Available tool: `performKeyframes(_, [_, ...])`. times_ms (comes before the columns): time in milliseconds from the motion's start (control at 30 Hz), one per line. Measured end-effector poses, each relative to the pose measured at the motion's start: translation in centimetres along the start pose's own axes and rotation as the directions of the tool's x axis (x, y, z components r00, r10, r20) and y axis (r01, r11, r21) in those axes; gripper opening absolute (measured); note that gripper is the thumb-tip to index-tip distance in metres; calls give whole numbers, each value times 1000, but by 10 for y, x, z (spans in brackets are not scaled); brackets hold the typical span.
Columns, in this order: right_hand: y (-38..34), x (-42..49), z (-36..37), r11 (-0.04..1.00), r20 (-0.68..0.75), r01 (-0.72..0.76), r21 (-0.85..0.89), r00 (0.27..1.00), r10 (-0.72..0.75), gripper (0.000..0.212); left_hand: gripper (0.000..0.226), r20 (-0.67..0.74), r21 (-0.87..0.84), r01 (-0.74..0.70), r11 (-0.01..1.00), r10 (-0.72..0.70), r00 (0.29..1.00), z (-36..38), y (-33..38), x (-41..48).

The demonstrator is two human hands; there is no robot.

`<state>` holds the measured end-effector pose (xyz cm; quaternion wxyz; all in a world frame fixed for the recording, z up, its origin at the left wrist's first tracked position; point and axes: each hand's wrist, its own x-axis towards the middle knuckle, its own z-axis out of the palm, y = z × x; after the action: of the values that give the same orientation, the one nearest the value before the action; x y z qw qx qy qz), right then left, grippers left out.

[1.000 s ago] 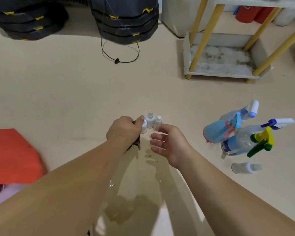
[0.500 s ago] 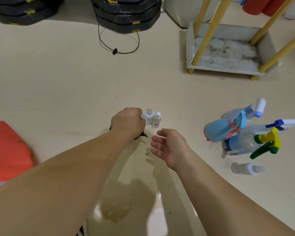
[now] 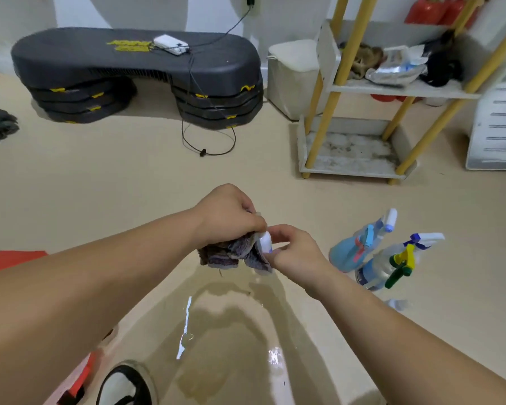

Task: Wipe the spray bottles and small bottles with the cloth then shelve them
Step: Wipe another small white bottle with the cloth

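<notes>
Left hand (image 3: 228, 217) clenches cloth (image 3: 231, 254), wrapping it against small bottle (image 3: 265, 243); right hand (image 3: 297, 251) pinches bottle to steady it for wiping (held mid-air), in front of shelf (image 3: 351, 171). Spray bottles (image 3: 351, 252) sit nearer shelf, likely next.

We have lifted a small bottle (image 3: 265, 243), left of the spray bottles (image 3: 351, 252). Our once-open right hand (image 3: 294, 249) now pinches it against the cloth (image 3: 231, 255).

A black step platform (image 3: 135, 62) stands on the floor (image 3: 100, 185) by the wall, a small white device (image 3: 170, 44) on top, its cable (image 3: 208, 141) looping onto the floor. A white drawer unit (image 3: 497, 127) stands far right.
</notes>
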<state>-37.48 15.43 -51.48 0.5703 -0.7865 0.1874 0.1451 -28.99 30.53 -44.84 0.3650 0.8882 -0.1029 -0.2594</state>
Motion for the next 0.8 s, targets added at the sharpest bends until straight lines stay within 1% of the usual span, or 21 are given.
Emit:
performKeyframes(100, [-32, -32, -22, 988, 19, 132, -81, 991, -131, 19, 19, -52, -62, -56, 996, 53, 997, -15, 29, -33])
performKeyframes(133, [-42, -42, -28, 976, 21, 181, -120, 984, -180, 17, 20, -72, -93, -71, 993, 64, 995, -21, 37, -44])
performKeyframes(233, [-75, -74, -45, 934, 27, 289, -212, 957, -290, 17, 23, -119, -266, -95, 959, 65, 991, -37, 60, -76])
performKeyframes(300, [-95, -93, -56, 913, 26, 317, -256, 946, -322, 17, 23, -146, -369, -119, 922, 69, 987, -46, 73, -96])
performKeyframes(367, [-111, -110, -66, 902, -6, 327, -281, 940, -342, 19, 23, -170, -441, -156, 884, 89, 982, -51, 84, -115])
performKeyframes(400, [-117, -118, -70, 905, -42, 324, -274, 937, -348, 21, 27, -174, -476, -168, 863, 95, 980, -52, 87, -123])
performKeyframes(433, [-122, -124, -74, 916, -89, 308, -256, 936, -340, 24, 35, -169, -512, -167, 842, 93, 981, -52, 89, -129])
performKeyframes(500, [-127, -133, -81, 943, -184, 269, -196, 935, -304, 31, 54, -125, -563, -114, 818, 52, 991, -52, 88, -137])
performKeyframes(533, [-129, -135, -83, 954, -218, 250, -164, 934, -282, 35, 58, -92, -566, -80, 821, 34, 995, -51, 86, -139])
performKeyframes(600, [-131, -137, -86, 968, -247, 225, -109, 937, -245, 35, 51, -48, -572, -26, 820, -1, 999, -47, 85, -138])
performKeyframes(700, [-131, -137, -84, 979, -244, 201, -12, 949, -198, 33, 29, -80, -616, 0, 788, -63, 995, -41, 83, -131])
performKeyframes(733, [-131, -136, -84, 982, -235, 190, 13, 955, -181, 32, 30, -95, -613, -1, 790, -73, 993, -41, 82, -128])
performKeyframes(800, [-129, -134, -82, 985, -191, 159, 70, 971, -143, 30, 42, -103, -598, 5, 802, -83, 991, -40, 79, -120])
